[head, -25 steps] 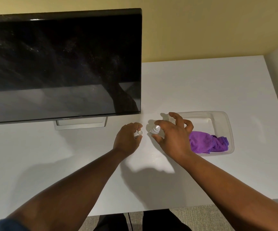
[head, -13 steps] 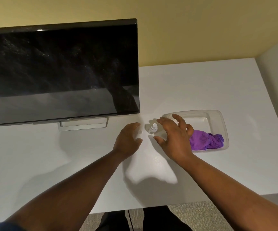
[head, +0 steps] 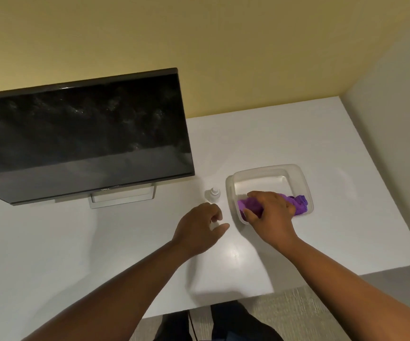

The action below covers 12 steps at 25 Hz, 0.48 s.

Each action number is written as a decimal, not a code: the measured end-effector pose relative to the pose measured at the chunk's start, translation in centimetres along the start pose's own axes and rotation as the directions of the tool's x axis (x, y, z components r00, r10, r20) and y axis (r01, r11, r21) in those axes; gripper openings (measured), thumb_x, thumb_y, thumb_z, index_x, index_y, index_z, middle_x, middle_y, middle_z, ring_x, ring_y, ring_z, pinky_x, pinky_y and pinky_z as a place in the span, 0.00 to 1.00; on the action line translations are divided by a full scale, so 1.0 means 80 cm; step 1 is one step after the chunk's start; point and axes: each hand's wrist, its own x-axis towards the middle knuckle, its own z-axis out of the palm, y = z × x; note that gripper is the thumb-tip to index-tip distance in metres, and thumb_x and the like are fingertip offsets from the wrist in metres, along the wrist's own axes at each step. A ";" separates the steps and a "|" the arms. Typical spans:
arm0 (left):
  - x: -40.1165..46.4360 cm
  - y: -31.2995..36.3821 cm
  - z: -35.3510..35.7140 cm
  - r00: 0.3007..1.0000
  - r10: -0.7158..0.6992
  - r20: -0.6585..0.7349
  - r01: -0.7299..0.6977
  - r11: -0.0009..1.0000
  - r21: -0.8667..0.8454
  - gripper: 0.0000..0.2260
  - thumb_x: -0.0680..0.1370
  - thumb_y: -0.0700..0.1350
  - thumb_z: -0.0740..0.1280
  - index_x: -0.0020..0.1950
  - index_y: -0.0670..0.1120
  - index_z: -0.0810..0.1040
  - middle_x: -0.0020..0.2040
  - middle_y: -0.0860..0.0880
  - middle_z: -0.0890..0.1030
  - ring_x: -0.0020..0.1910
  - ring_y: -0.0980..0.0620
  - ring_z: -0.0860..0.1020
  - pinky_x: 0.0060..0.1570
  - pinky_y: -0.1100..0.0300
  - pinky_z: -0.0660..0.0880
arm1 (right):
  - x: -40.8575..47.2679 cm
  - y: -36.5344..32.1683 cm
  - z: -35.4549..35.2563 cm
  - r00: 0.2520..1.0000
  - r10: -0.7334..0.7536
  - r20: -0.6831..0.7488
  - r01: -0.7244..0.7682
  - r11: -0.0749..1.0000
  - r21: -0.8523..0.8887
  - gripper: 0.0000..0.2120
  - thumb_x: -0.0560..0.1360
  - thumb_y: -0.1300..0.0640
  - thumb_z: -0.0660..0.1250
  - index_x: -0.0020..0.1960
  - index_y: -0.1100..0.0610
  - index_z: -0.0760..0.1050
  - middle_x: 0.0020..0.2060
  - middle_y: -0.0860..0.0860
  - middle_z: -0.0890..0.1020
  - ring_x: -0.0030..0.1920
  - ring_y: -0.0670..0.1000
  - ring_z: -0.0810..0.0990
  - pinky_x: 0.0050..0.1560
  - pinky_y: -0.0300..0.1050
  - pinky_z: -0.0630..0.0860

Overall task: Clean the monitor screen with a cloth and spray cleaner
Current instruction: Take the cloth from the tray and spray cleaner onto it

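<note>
My right hand (head: pixel 270 210) is down in the clear tray (head: pixel 297 173), fingers curled over the purple cloth (head: pixel 299 204) and bunching it against the near wall. My left hand (head: pixel 200 226) sits on the counter (head: pixel 260 143) with its fingers loosely curled; something small and pale (maybe the cap, I cannot tell) shows between thumb and fingers. The spray bottle (head: pixel 213 194) stands upright just beyond that left hand, between it and the monitor (head: pixel 83 134), whose dark screen looks dusty and streaked. My worry is that the tray looks light, so lifting the cloth against its wall could drag or tip it. The bottle looks small and topply, so a careless left reach could knock it toward the monitor's stand (head: pixel 122 196).
</note>
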 end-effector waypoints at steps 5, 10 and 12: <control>0.017 0.057 0.003 0.986 0.147 0.075 -0.145 0.989 -0.032 0.12 0.77 0.52 0.72 0.58 0.50 0.81 0.55 0.52 0.84 0.50 0.51 0.83 0.51 0.59 0.81 | -0.005 0.028 -0.022 0.999 0.052 0.003 -0.052 0.997 0.057 0.11 0.76 0.51 0.71 0.58 0.43 0.81 0.48 0.40 0.84 0.55 0.48 0.80 0.54 0.50 0.61; 0.045 0.085 0.017 0.960 0.229 0.159 -0.249 0.962 0.115 0.15 0.78 0.47 0.71 0.63 0.43 0.79 0.58 0.44 0.82 0.56 0.43 0.81 0.57 0.48 0.80 | 0.001 0.054 -0.036 0.995 0.096 0.014 -0.096 0.995 0.016 0.12 0.76 0.50 0.70 0.59 0.43 0.80 0.52 0.40 0.83 0.57 0.49 0.78 0.56 0.49 0.58; 0.057 0.090 0.026 0.952 0.242 0.187 -0.277 0.941 0.196 0.12 0.79 0.46 0.68 0.59 0.41 0.77 0.55 0.44 0.81 0.55 0.43 0.79 0.58 0.46 0.78 | 0.007 0.062 -0.042 0.993 0.113 0.017 -0.113 0.994 0.002 0.13 0.75 0.50 0.71 0.59 0.45 0.80 0.53 0.42 0.83 0.59 0.52 0.77 0.57 0.49 0.58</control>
